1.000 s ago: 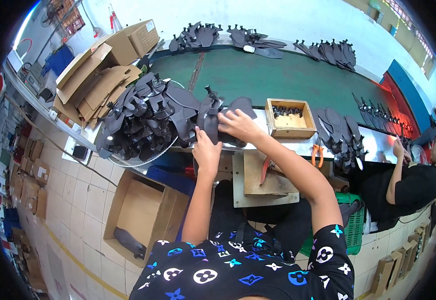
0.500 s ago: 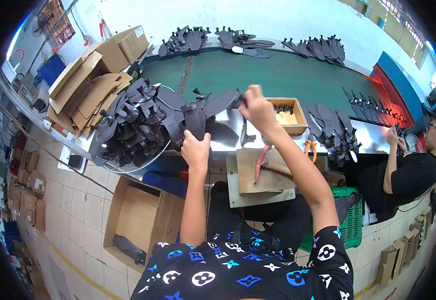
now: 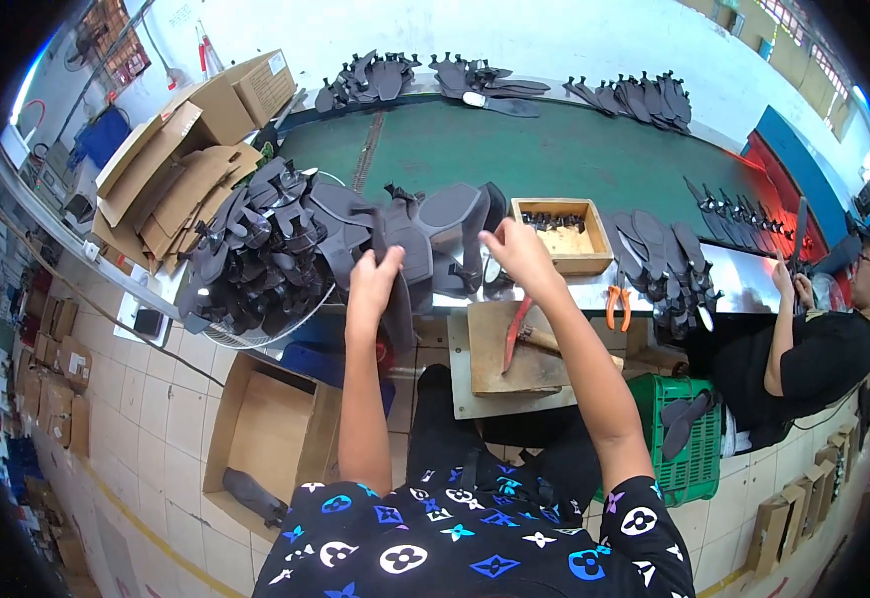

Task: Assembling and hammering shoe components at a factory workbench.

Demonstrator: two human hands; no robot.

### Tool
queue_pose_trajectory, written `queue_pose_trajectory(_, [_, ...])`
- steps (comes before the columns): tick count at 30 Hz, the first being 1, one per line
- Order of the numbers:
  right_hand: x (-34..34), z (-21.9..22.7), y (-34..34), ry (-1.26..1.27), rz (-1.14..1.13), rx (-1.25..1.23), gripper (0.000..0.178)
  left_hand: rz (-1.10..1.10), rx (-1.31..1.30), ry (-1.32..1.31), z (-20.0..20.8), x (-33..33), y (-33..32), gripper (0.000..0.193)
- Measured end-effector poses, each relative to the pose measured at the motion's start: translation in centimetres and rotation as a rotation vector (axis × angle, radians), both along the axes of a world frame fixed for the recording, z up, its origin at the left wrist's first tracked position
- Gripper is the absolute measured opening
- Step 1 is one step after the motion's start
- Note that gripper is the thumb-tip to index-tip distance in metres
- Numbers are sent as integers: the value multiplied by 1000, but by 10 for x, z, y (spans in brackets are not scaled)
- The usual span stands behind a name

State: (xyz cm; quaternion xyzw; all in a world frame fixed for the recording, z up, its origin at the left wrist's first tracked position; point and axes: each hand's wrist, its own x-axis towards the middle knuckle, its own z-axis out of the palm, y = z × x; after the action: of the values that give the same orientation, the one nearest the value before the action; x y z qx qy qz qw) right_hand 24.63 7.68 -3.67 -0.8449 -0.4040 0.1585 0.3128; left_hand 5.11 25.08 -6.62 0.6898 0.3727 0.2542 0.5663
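Observation:
My left hand (image 3: 373, 284) is closed round a dark grey sandal sole (image 3: 396, 314), which hangs down below the fingers. My right hand (image 3: 524, 254) is raised over the bench edge, its fingertips pinched at a dark sandal (image 3: 494, 207); some of that grip is hard to make out. Between and behind the hands lie more loose grey sandals (image 3: 452, 211). To the left, a heaped pile of sandals with black straps (image 3: 265, 234) fills a white basket (image 3: 273, 337). Right of my right hand stands a wooden box (image 3: 582, 265) with small black parts.
A wooden block (image 3: 490, 364) bears a red curved handle (image 3: 517, 334) and a wooden handle (image 3: 544, 342). Orange-handled pliers (image 3: 617, 307) lie right of it. Cardboard box (image 3: 255, 399) stands below left, green crate (image 3: 669, 478) below right. A co-worker (image 3: 824, 339) sits at right.
My right hand has come down and turned, with the dark sandal beside it. My left hand has moved slightly left and up, and the sole in it now hangs lower.

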Motion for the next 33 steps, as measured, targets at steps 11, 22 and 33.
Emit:
queue_pose_trajectory(11, [24,-50,53,71,-312,295,39,-196,56,476,3,60,64,96])
queue_pose_trajectory(22, [36,-59,60,1254,-218,241,21,-227,-572,42,-14,64,31,63])
queue_pose_trajectory(33, [54,-88,52,899,-270,292,60,318,-11,347,-37,87,-7,122])
